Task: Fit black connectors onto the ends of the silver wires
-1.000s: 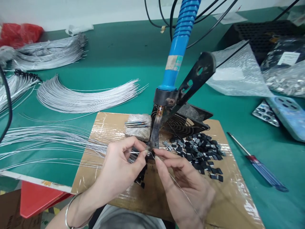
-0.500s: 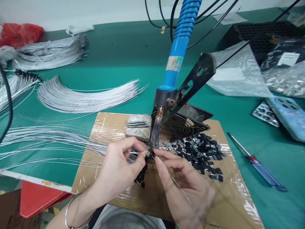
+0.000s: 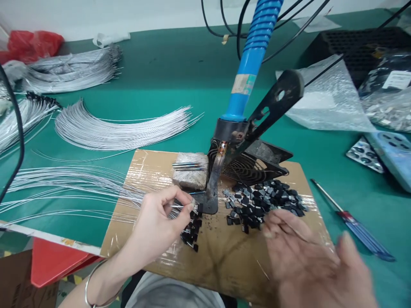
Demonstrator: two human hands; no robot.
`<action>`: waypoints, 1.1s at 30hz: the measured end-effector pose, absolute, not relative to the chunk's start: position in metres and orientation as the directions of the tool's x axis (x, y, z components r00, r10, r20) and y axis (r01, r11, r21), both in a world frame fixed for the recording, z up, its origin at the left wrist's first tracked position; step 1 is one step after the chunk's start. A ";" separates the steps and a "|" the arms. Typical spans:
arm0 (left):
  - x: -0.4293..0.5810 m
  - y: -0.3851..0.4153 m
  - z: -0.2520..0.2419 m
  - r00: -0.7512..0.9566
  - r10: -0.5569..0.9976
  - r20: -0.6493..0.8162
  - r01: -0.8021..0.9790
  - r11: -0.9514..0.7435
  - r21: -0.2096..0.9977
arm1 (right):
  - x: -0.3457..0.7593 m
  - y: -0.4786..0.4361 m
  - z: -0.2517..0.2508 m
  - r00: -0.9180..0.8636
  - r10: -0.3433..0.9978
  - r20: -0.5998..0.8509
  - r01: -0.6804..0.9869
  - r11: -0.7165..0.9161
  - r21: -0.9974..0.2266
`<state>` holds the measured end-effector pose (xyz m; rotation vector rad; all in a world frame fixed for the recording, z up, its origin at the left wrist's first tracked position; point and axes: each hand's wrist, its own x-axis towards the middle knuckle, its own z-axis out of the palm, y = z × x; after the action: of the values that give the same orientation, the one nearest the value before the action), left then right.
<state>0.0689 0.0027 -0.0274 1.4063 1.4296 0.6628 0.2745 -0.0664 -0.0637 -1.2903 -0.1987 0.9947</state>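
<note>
My left hand (image 3: pixel 167 229) is closed in a pinch on a white wire (image 3: pixel 176 206), beside the soldering-iron stand. A small metal-and-black piece shows at its fingertips. Below them lie several black connectors (image 3: pixel 192 233) with wires attached. My right hand (image 3: pixel 316 261) is blurred, palm turned up and fingers apart, at the near edge of a pile of small black-and-silver connectors (image 3: pixel 268 199). Left of that hand, a short thin solder wire (image 3: pixel 263 270) shows over the cardboard. The soldering iron (image 3: pixel 239 98) points down in its black stand (image 3: pixel 212 205).
A cardboard sheet (image 3: pixel 224 265) covers the work area. Behind stand a wrapped block (image 3: pixel 191 177) with metal rods and a black fan (image 3: pixel 253 164). White wire bundles (image 3: pixel 128 130) lie left. On the right are a screwdriver (image 3: pixel 356 226), a blue phone case (image 3: pixel 393 149) and plastic bags (image 3: pixel 327 98).
My right hand has left the iron's tip, moved right and turned palm up with its fingers opening. My left hand has drawn slightly away from the tip, still pinching the wire.
</note>
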 end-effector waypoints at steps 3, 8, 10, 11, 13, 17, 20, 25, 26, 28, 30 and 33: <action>0.061 0.002 -0.031 0.145 0.949 -0.281 0.457 0.187 0.870 | 0.292 -0.073 -0.076 0.606 0.648 -0.462 -0.529 -0.106 -0.842; 0.051 0.001 -0.033 0.135 0.950 -0.281 0.541 0.167 0.824 | 0.290 -0.081 -0.104 0.617 0.736 -0.279 -0.270 -0.134 -0.953; 0.050 0.000 -0.031 0.141 0.955 -0.262 0.566 0.140 0.813 | 0.285 -0.081 -0.108 0.602 0.748 -0.281 -0.254 -0.155 -0.955; 0.049 -0.001 -0.030 0.156 0.960 -0.232 0.575 0.102 0.812 | 0.283 -0.080 -0.108 0.607 0.740 -0.290 -0.258 -0.162 -0.953; 0.047 -0.003 -0.027 0.198 0.973 -0.115 0.588 -0.024 0.808 | 0.281 -0.079 -0.106 0.649 0.704 -0.289 -0.254 -0.158 -0.954; 0.034 0.006 -0.028 0.225 0.950 0.215 0.690 -0.311 0.654 | 0.282 -0.079 -0.104 0.690 0.670 -0.272 -0.240 -0.143 -0.960; 0.016 0.036 -0.034 0.295 0.895 0.335 0.857 -0.403 0.321 | 0.283 -0.080 -0.106 0.676 0.679 -0.286 -0.227 -0.178 -0.958; -0.014 0.113 -0.055 0.398 0.883 0.251 0.901 -0.428 0.077 | 0.279 -0.080 -0.107 0.672 0.691 -0.266 -0.174 -0.201 -0.964; -0.018 0.126 -0.059 0.410 0.882 0.233 0.896 -0.437 0.075 | 0.277 -0.080 -0.106 0.683 0.682 -0.260 -0.175 -0.193 -0.966; -0.025 0.144 -0.067 0.425 0.882 0.206 0.890 -0.448 0.084 | 0.274 -0.080 -0.105 0.709 0.661 -0.246 -0.180 -0.168 -0.969; -0.030 0.153 -0.072 0.415 0.887 0.204 0.891 -0.442 0.106 | 0.272 -0.080 -0.104 0.722 0.651 -0.233 -0.179 -0.150 -0.972; -0.039 0.156 -0.072 0.363 0.902 0.231 0.899 -0.405 0.169 | 0.271 -0.080 -0.102 0.730 0.645 -0.227 -0.171 -0.149 -0.974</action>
<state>-0.0390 0.1556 -0.0717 2.5827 1.7059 0.4525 0.2706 -0.0801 -0.1022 -1.5697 -0.3959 0.7427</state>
